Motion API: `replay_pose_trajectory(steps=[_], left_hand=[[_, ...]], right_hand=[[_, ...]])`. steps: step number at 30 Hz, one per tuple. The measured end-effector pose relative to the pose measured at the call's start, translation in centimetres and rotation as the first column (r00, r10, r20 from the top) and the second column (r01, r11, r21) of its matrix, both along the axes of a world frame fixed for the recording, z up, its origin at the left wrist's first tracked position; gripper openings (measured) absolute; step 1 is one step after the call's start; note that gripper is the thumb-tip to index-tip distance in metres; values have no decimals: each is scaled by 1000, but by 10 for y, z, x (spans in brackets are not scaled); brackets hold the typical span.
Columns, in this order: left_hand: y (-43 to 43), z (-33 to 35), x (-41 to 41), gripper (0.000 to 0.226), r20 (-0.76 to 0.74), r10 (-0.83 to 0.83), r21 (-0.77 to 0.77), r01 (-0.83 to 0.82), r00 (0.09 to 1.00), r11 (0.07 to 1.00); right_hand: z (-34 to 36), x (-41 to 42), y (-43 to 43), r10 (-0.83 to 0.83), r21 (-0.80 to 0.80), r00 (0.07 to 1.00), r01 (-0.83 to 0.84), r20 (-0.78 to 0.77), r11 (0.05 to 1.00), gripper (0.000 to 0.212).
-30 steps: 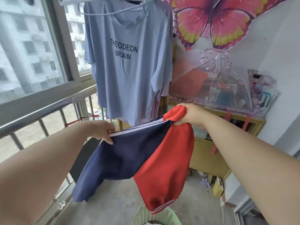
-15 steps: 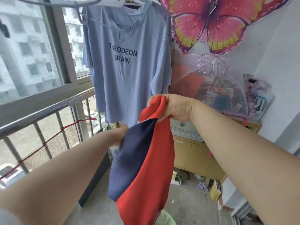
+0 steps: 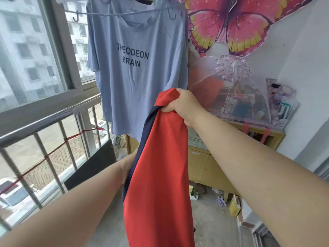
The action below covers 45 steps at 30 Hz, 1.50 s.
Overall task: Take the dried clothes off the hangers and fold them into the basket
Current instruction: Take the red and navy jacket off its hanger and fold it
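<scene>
**Red-and-navy garment bunched in right fist, one tee on the hanger**

Red-and-navy garment (image 3: 158, 175): mostly red face toward camera, a narrow navy strip down its left edge, hanging long and folded lengthwise from centre frame to the bottom edge at 6 o'clock. Fabric smooth, few creases.

Right hand (image 3: 183, 106): fingers curled tight together, clamped on the garment's gathered top end, red cloth bulging out above the fist. Left hand (image 3: 129, 165): at 7 o'clock of the fist, mostly hidden behind the navy edge, touching the cloth; whether it is closed on it cannot be told.

Light blue T-shirt (image 3: 138, 68): at 12 o'clock, behind the held garment, printed "THEODEON BRAIN", on a hanger (image 3: 124, 13) at the top edge.

Count: one held garment, one hanging tee, two hands. Metal railing (image 3: 48, 120) at 9 o'clock, butterfly kite (image 3: 236, 24) at 1 o'clock.
</scene>
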<state>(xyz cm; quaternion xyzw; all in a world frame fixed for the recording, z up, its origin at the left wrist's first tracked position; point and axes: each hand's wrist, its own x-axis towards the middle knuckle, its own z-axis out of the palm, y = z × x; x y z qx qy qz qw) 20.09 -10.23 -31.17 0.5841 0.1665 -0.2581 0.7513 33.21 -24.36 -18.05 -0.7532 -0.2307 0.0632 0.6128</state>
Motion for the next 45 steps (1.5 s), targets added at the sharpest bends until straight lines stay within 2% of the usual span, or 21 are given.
replay_pose_trajectory(steps=[1,2,3,5,7,10,15,17,19,20,22,24,27,29,32,34,35,37,39,42,45], left_hand=[[1,-4,-5,112,64,-62,-66,66,996,996],[7,-9,12,117,35,71,-72,-68,997,995],[11,-8,21,115,38,109,10,-110,993,994],[11,3,14,88,118,-68,-1,69,991,998],[3,9,18,58,175,-229,140,206,958,968],[-9,19,24,36,180,-111,232,68,977,970],[-10,32,30,32,234,52,185,-97,971,978],[-8,42,32,26,280,96,199,-155,955,968],[-5,52,34,33,284,125,199,-186,951,962],[-3,58,35,40,278,135,188,-192,951,963],[1,69,37,51,272,164,148,-209,948,967],[4,81,40,50,296,202,104,-241,934,965],[10,92,47,43,339,250,62,-286,907,956],[16,90,54,38,365,335,34,-372,869,928],[29,79,60,23,369,420,4,-454,829,891],[41,68,61,21,322,376,82,-422,869,903],[46,65,60,23,275,339,189,-397,900,898],[58,57,58,33,193,309,473,-364,931,802],[67,50,59,42,271,270,603,-381,924,701],[64,46,58,48,382,33,512,-241,923,824],[50,39,56,52,275,-173,364,64,946,929]], right_hand=[[1,1,0,-18,-10,1000,18,4,1000,50],[2,2,0,-26,-19,1000,26,5,999,52],[3,2,0,-27,-27,1000,27,-1,999,56],[2,4,0,-23,-52,999,22,-24,998,68],[0,5,2,-12,-58,999,9,-50,998,74],[-4,8,-1,-35,-22,996,33,-86,999,84],[-9,20,-12,-87,189,984,117,-157,975,67],[-7,19,-15,-18,316,977,87,-215,945,54],[-8,14,-21,136,420,949,-4,-285,908,43],[-11,10,-25,229,444,918,-66,-325,894,52],[-29,5,-35,380,404,834,-212,-400,890,88],[-57,-2,-45,465,330,733,-336,-497,882,103],[-98,-15,-55,548,343,577,-432,-605,834,102],[-112,-22,-55,597,370,524,-478,-607,796,91],[-120,-29,-44,512,258,628,-455,-586,853,56],[-122,-29,-38,450,277,685,-355,-573,893,41],[-121,-28,-36,456,321,684,-325,-570,889,38],[-118,-24,-34,492,392,664,-309,-563,866,36],[-116,-19,-33,514,393,653,-338,-556,855,40],[-112,-13,-32,500,300,647,-402,-576,865,32],[-102,-12,-29,492,230,658,-447,-569,864,30]])
